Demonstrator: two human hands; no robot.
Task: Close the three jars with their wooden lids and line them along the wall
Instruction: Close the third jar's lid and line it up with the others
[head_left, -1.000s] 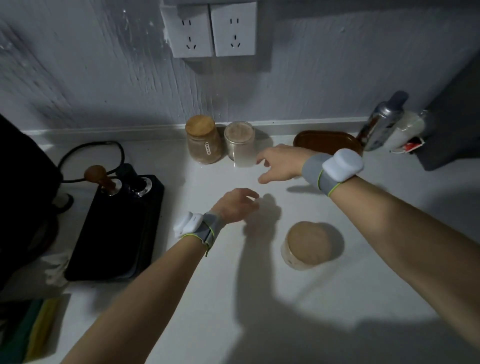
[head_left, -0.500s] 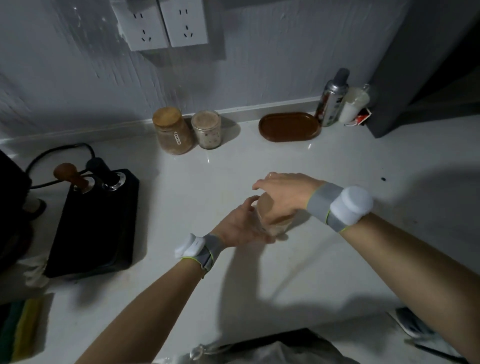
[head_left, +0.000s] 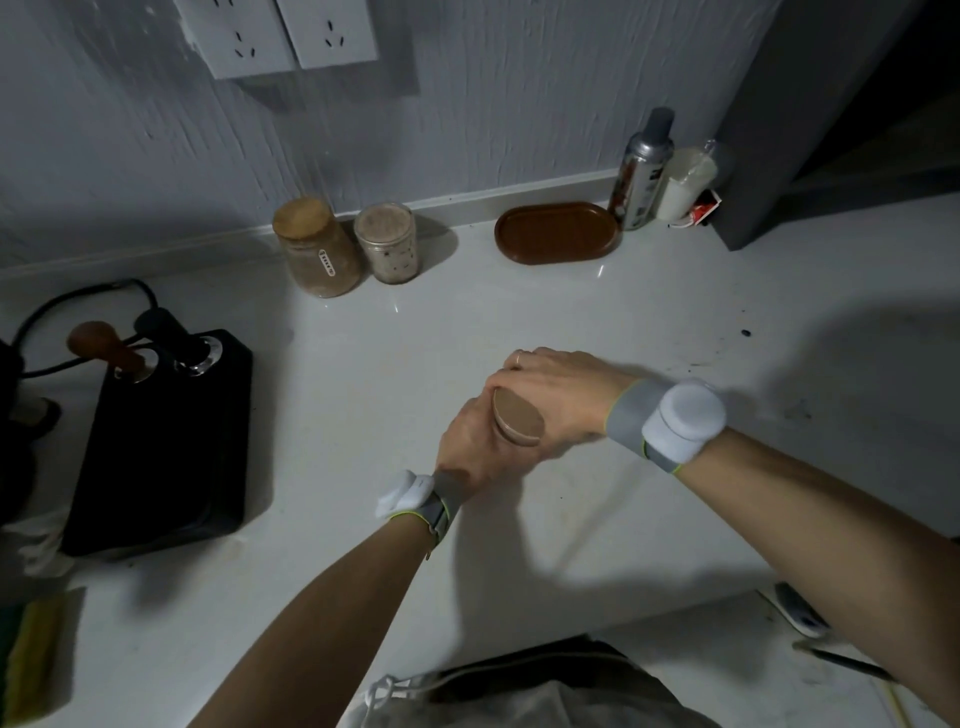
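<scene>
**3 jars on the counter, 1 in our hands**

2 jars stand against the wall at about 11 o'clock from our hands: the left jar wears its wooden lid, and the right jar, touching or just beside it, shows its pale contents with no lid on top. The 3rd jar is held at the middle of the white counter, tilted, with its round wooden lid facing us.

Our left hand wraps around this jar from 7 o'clock, fingers closed on its body, which is mostly hidden. Our right hand curls over it from 2 o'clock, gripping near the lid's rim. We cannot tell whether the lid is fully seated.

At 1 o'clock lies a brown oval tray, and just beyond it a spray can. At 9 o'clock sits a black stand holding 2 tampers.
</scene>
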